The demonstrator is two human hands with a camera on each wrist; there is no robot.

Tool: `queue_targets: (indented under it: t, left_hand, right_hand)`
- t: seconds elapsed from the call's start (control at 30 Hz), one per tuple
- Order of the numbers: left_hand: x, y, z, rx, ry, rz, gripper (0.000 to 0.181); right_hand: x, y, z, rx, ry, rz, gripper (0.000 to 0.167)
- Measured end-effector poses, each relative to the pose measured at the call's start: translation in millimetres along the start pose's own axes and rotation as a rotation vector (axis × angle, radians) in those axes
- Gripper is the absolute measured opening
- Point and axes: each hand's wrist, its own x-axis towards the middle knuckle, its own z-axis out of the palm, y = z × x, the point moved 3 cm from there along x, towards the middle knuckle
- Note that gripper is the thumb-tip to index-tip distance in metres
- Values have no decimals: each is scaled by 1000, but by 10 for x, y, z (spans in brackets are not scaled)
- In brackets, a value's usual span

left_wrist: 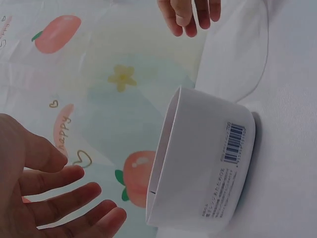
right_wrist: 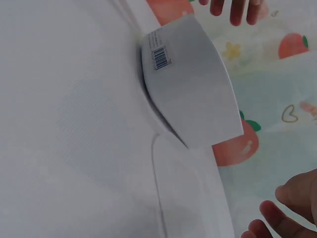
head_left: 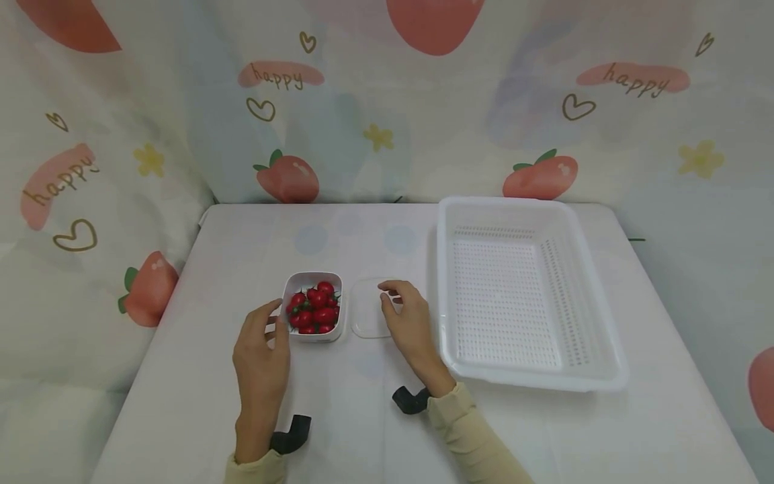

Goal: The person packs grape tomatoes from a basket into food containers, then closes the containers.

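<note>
Red cherry tomatoes (head_left: 314, 308) with green stems fill a small white square container (head_left: 320, 339), whose side in the left wrist view carries a barcode label. My left hand (head_left: 263, 353) is beside the container's left side, fingers loosely bent and holding nothing; in the left wrist view a gap shows between these fingers (left_wrist: 69, 198) and the container. A clear flat lid (head_left: 367, 316) lies on the table just right of the container. Over the lid's right part hovers my right hand (head_left: 411, 326), its fingers relaxed and nothing between them.
A large white perforated basket (head_left: 595, 302) stands on the right of the white-covered table (head_left: 242, 242). Behind and to the left hangs a curtain (head_left: 423, 134) printed with fruit and hearts. Black curved pieces (head_left: 293, 435) sit at both wrists.
</note>
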Motion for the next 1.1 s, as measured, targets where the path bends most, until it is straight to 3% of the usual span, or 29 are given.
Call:
queue_targets:
  t: [0.43, 0.73, 0.97, 1.1]
  left_hand:
    - [-19, 185, 149, -101, -55, 87, 31]
    - [9, 319, 293, -129, -97, 114, 31]
    - [-150, 540, 522, -175, -250, 132, 33]
    - [-257, 624, 655, -179, -323, 89, 35]
  right_hand:
    - [-30, 219, -84, 30, 74, 76, 22]
    - [-40, 328, -64, -65, 79, 118, 25]
    - [-36, 387, -24, -167, 92, 126, 28]
    - [-36, 379, -22, -193, 102, 104, 28]
